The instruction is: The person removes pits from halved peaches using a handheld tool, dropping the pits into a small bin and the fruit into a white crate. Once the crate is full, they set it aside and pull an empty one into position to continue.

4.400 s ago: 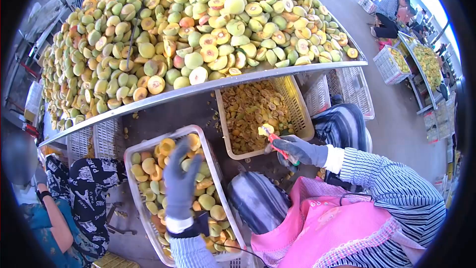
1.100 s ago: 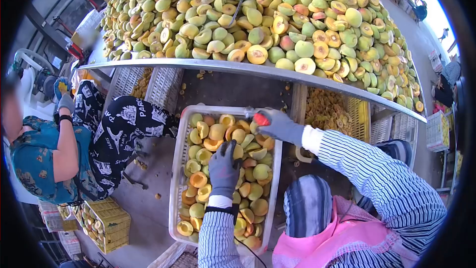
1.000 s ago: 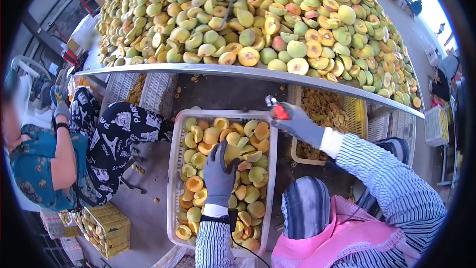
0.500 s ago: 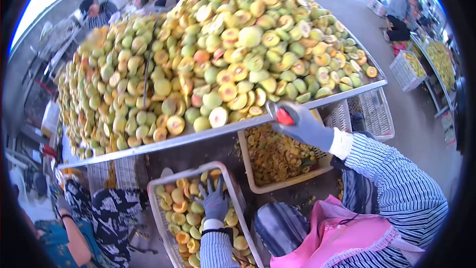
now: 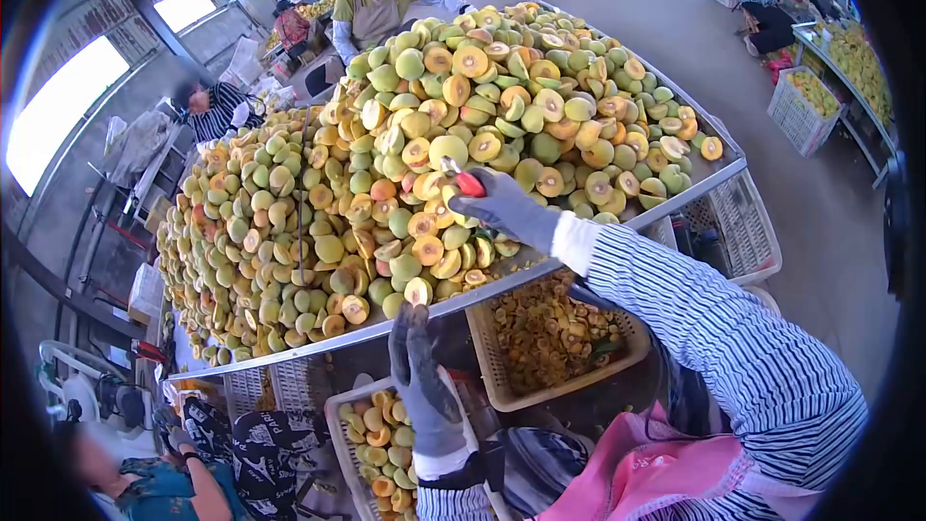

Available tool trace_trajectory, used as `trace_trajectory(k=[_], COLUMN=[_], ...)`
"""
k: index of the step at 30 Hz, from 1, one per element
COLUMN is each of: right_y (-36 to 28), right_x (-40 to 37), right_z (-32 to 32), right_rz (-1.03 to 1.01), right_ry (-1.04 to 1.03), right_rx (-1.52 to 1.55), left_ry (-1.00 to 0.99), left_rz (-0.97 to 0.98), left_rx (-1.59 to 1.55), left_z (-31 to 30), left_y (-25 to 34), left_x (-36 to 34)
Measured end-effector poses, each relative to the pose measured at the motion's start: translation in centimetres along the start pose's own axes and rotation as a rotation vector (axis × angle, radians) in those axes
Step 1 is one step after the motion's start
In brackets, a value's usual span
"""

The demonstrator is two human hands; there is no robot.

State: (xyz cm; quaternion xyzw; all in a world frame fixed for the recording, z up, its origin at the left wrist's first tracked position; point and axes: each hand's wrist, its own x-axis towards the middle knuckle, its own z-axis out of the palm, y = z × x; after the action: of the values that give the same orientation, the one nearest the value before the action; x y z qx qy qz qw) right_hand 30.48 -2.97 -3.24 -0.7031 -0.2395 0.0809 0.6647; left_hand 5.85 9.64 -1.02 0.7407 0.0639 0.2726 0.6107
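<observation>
1 R hand, clamped round red-handled tool; 1 L hand, fingers extended, nr surface; fruit heaped thereon, prob. for reach.

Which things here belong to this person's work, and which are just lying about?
Likely in use:
Right hand, gripping the red-handled tool
Left hand, at the table edge
Fruit heap
Crate of fruit halves
Crate of scraps

Probably just nearby:
White crate across the aisle
Thin rod at the heap, purpose unclear
</observation>
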Motion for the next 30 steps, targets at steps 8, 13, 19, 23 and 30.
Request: trace_trajectory(k=[8, 13, 19, 23, 30], right_y=[-2.4, -1.6, 0.2, -0.1, 0.9], right_x=[-13.6, -17.3, -16.5, -16.4, -17.4], right_z=[-3.6, -2.9, -1.5, -0.9, 0.1], right_rz=[-0.265, -0.256, -0.062, -0.022, 0.038], right_ry=[-0.064, -0.068, -0.329, -0.429, -0.489], right_rx=[-0.477, -0.598, -0.84, -0.851, -0.665], left_ry=[-0.336, 0.064, 0.031, 0.083, 0.202], left_rz=[-0.774, -0.485, 0.068, -0.193, -0.195], left_rx=[-1.138, -0.979, 0.21, -0.194, -0.394], left_z=[7.1, 9.5, 8.5, 8.9, 10.0], left_y=[-8.9, -8.7, -11.2, -9.9, -7.7], left_x=[0.0, -2.3, -1.8, -1.6, -2.1])
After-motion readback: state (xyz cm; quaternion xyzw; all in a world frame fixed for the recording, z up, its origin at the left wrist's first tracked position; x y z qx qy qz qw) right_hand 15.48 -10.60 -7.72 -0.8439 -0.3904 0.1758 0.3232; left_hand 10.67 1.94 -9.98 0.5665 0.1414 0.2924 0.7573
